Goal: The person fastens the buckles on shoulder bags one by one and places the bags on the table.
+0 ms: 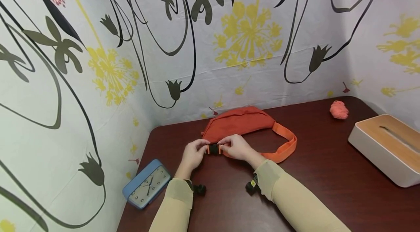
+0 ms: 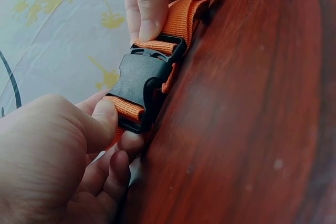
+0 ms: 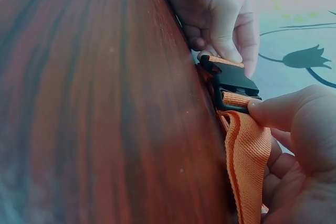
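A black side-release buckle joins two ends of an orange strap; its halves sit together. My left hand pinches the buckle's left end between thumb and fingers, where the webbing loops through. On the opposite end, my right hand pinches the buckle with the thumb on the webbing. Just behind both hands lies the red-orange waist bag on the table, its strap curving round on the right. Seen in the right wrist view, the strap hangs folded below the buckle.
Left of my forearm, a blue clock lies near the table's left edge. A ball of coral yarn sits at the back right, with a white tissue box with a wooden lid in front. Patterned fabric hangs behind the dark table.
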Demonstrator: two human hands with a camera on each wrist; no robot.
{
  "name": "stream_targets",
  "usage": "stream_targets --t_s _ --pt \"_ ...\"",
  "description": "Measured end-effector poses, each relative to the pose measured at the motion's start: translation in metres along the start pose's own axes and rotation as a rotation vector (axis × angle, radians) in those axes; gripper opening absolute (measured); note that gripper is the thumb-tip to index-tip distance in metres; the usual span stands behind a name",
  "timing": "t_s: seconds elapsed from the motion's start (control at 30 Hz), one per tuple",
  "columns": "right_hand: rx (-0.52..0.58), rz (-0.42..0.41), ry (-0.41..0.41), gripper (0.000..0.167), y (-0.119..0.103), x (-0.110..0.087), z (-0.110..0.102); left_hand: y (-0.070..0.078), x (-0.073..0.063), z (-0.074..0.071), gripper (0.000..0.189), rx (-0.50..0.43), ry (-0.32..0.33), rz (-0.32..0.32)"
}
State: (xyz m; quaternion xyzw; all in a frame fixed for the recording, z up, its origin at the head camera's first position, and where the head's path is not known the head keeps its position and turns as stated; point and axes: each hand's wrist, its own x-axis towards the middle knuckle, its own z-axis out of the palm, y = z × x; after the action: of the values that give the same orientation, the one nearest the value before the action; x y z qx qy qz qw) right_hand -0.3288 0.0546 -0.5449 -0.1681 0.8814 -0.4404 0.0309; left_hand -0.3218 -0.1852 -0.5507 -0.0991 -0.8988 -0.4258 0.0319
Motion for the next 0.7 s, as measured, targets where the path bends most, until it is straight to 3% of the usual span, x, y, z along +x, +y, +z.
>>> stream_targets --t_s 0.7 --pt "-0.009 0.009 -0.014 0.017 0.003 0.0011 0.0036 0.0001 -0.0006 0.0013 0.017 -0.005 -0.01 -0.02"
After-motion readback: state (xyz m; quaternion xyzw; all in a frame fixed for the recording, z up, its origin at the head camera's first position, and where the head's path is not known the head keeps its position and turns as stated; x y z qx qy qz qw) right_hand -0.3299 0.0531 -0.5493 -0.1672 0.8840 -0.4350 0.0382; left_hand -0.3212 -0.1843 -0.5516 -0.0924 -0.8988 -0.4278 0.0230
